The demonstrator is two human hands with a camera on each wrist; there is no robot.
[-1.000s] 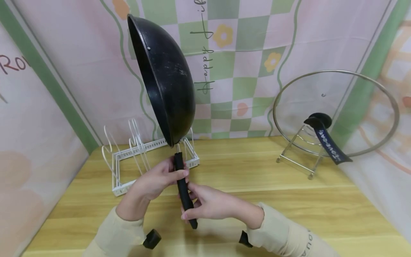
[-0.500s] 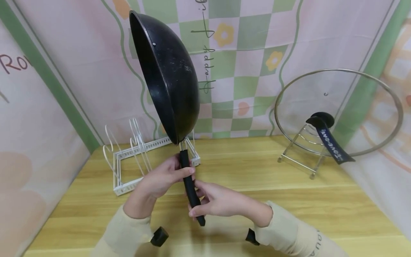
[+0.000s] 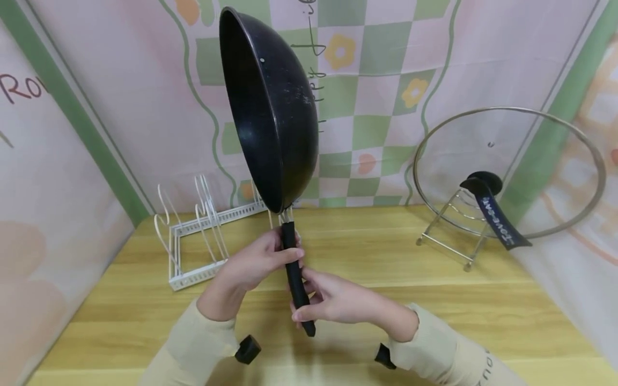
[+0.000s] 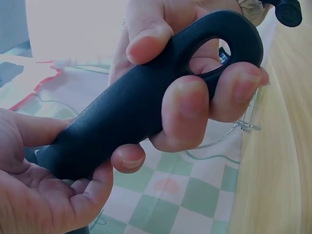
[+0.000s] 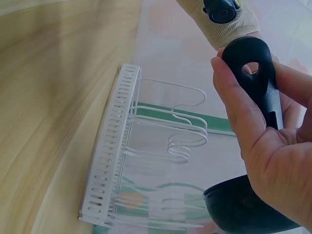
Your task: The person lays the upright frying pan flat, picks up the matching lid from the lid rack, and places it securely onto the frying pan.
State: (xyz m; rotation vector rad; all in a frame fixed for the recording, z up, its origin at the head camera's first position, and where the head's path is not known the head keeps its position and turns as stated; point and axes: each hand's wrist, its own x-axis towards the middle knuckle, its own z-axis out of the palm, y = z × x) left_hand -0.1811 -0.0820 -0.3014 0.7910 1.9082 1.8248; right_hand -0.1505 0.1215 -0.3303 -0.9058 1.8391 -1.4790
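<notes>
i have my left hand (image 3: 251, 262) and right hand (image 3: 333, 303) both wrapped around the black wok (image 3: 270, 107) handle, bowl raised above the table's (image 3: 483, 311) back edge, near the white rack (image 3: 193, 241).

White wire rack (image 3: 193, 236) w/ upright loop dividers sits at back-left of the wooden tabletop (image 3: 434, 305), close to the wall. Glass lid (image 3: 507, 171) w/ metal rim & black handle leans on a metal wire stand (image 3: 451, 236) at back-right. Behind both: pink/green checkered backdrop (image 3: 386, 80) w/ flower print.
</notes>
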